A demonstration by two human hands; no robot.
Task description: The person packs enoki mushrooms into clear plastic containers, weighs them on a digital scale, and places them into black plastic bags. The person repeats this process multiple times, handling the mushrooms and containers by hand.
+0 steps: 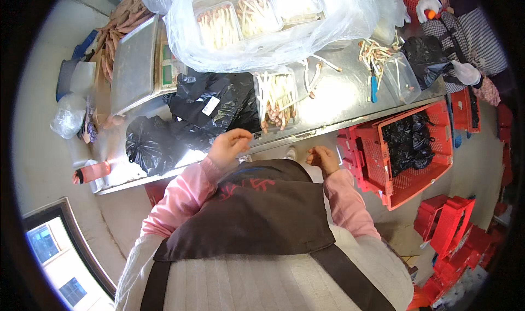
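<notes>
My left hand hovers at the near edge of the metal table, its fingers curled and nothing seen in them. Off the table's edge, my right hand hangs with bent fingers, also with nothing visible in it. Just beyond them, a clear plastic tray holds pale stalks with reddish-brown tips. Black plastic bags lie left of that tray, one with a white label. A few loose stalks rest to its right. Farther back, a large clear plastic bag surrounds several filled trays.
A digital scale stands at left, near a pink bottle. Right on the table are a stalk pile, a blue-handled knife and a tilted tray. Red crates stand right; beyond is a co-worker's gloved hand.
</notes>
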